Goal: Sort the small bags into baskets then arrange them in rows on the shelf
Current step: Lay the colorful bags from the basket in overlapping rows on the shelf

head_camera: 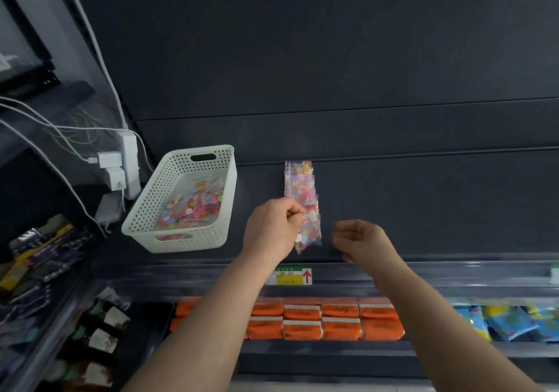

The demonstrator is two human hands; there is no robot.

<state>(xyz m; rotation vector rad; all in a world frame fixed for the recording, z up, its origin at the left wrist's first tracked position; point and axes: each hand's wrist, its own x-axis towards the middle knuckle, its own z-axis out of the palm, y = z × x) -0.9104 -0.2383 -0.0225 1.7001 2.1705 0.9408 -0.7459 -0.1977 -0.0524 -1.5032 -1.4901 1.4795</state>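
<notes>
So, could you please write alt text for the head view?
The left hand pinches a small bag at the front of a row of bags on a dark shelf; the right hand hovers open. A white basket sits left.

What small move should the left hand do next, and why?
Probably lower the bag pinched in the left hand onto the near end of the row on the shelf. The row ends there, and the right hand is open and empty beside it.
</notes>
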